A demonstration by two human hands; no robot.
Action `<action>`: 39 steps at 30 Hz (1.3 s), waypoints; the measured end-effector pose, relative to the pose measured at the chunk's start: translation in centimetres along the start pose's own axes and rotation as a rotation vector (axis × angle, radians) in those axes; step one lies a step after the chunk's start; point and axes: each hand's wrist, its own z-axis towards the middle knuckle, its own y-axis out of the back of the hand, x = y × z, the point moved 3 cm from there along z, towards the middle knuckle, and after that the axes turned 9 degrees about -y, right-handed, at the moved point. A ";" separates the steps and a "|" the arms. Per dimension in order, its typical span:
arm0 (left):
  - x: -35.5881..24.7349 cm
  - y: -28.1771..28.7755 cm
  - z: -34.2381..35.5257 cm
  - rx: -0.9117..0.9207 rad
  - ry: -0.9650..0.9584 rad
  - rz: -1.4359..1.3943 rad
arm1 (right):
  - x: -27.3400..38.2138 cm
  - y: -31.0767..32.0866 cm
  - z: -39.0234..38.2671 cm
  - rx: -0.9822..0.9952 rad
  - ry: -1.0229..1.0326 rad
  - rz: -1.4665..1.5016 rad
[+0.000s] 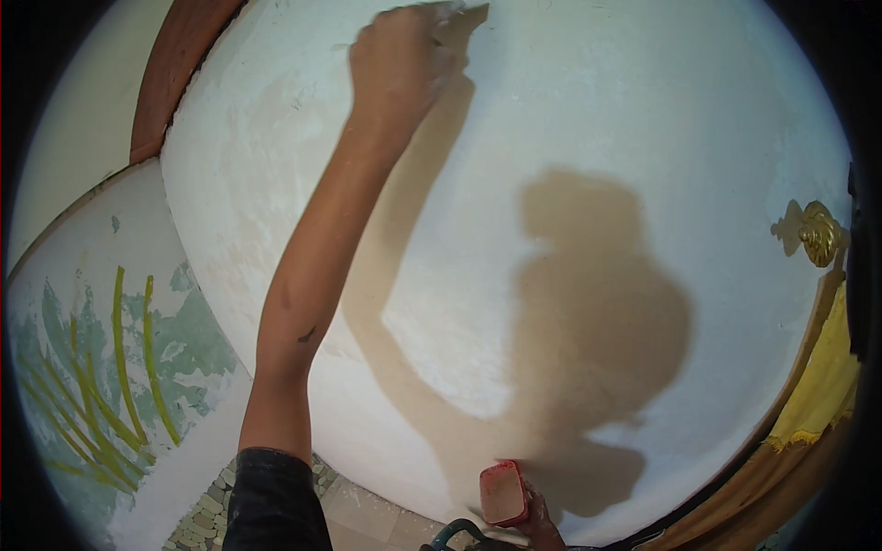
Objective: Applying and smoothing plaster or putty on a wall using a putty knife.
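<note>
**Head view: container at lower border, left hand raised on white wall**

Red container: open-topped, with rounded corners, positioned at the lower border, right of centre. Contents: a smooth, pinkish-beige paste. The opening is turned toward the camera. The right hand grips the container at its right side, fingers clamped on the wall; the wrist is cut off by the border.

The left hand is raised at the upper border, against the white wall. Its fingers are curled together and appear to be clamped on a pale flat piece; blur and the border prevent firm identification. A dark sleeve ends near the elbow.

Edges: at left, the white wall meets a side wall with patchy green paint and yellow-green strokes. A red-brown wooden frame bounds the upper left. Below, the wall meets the tiled floor. At right stand a brass fitting and a yellow fringed cloth over brown fabric.

Open room: bare wall extends from the left forearm to the brass fitting, partly covered by the person's shadow. Any label on the container is indiscernible from this angle.
</note>
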 end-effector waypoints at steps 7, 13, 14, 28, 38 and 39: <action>-5.7 0.3 -4.1 0.251 -0.103 0.007 | 0.6 -2.1 -0.9 -0.052 0.084 0.053; -4.1 1.9 -1.6 0.282 -0.178 -0.098 | 1.3 -3.9 -1.1 -0.013 -0.022 0.240; -3.5 2.6 -0.3 0.266 -0.105 -0.014 | 1.0 -3.2 -0.7 -0.010 -0.017 0.241; -7.5 0.8 -0.9 0.209 -0.076 0.099 | 0.6 -2.7 -1.9 -0.055 -0.022 0.250; -4.8 1.8 4.9 -0.099 -0.132 0.002 | 0.5 -1.6 -1.1 -0.093 0.083 0.237; -5.7 2.1 5.8 -0.029 -0.126 -0.017 | 0.5 -2.0 -1.4 -0.111 0.079 0.214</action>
